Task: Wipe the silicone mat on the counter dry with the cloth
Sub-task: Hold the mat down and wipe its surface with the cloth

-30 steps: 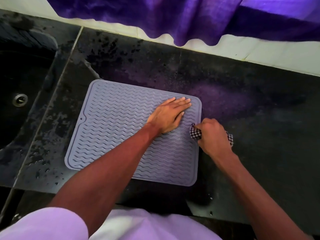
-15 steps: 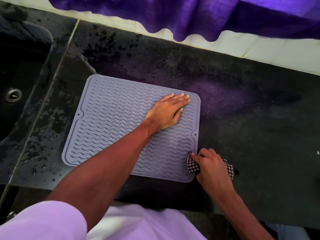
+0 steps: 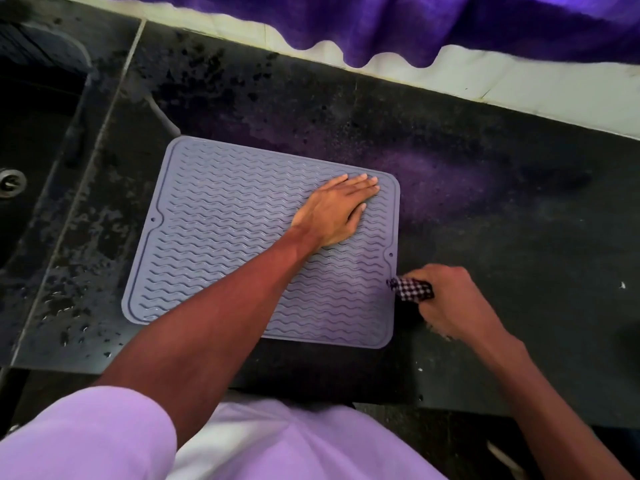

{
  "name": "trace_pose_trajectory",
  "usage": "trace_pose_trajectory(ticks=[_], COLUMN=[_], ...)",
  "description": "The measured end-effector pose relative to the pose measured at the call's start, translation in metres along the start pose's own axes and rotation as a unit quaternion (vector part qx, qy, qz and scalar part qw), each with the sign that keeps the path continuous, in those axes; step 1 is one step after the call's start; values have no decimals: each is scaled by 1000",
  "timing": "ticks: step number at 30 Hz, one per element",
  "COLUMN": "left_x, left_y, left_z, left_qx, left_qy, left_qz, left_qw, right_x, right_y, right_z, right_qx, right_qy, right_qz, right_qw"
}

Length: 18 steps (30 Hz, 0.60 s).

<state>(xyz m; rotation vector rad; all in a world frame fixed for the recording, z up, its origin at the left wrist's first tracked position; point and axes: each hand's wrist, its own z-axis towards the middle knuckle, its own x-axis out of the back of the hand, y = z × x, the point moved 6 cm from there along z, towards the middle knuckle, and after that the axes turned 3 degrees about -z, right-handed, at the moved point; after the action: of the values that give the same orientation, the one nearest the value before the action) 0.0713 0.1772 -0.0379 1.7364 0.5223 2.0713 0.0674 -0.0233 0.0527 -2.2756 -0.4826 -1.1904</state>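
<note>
A grey silicone mat (image 3: 221, 244) with wavy ridges lies flat on the dark counter (image 3: 502, 209). My left hand (image 3: 334, 209) presses flat on the mat's far right part, fingers straight. My right hand (image 3: 450, 299) grips a bunched black-and-white checked cloth (image 3: 410, 289) against the mat's right edge, a little below the small hole in that edge. Most of the cloth is hidden inside my fist.
A dark sink (image 3: 31, 140) with a metal drain (image 3: 10, 181) lies to the left. Water drops speckle the counter around the mat's left side. A purple curtain (image 3: 415, 26) hangs over the pale wall ledge (image 3: 519, 88) at the back.
My right hand slid the cloth down the mat's right edge toward the near corner, then back up to about mid-edge. My left hand stayed pressed on the mat.
</note>
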Motion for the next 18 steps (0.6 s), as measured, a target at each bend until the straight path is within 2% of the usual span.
trace_pose_trajectory(ticks=[6,10,15,18], left_x=[0,1,0,0], left_y=[0,2,3,3], left_z=[0,0,-1,-1], left_qx=[2,5,6,4], left_qy=[-3,-8,1,0], left_qz=[12,30,38,38], left_qw=[1000,999,999,999], right_x=[-27,-46,-70,-78], right_y=[-17,-19,-21,-19], right_z=[-3,-29,-65,-76], right_qx=[17,14,-20,-44], right_qy=[83,96,72,-4], right_qz=[-89,-113,-83,-3], right_qw=[992,989,994,999])
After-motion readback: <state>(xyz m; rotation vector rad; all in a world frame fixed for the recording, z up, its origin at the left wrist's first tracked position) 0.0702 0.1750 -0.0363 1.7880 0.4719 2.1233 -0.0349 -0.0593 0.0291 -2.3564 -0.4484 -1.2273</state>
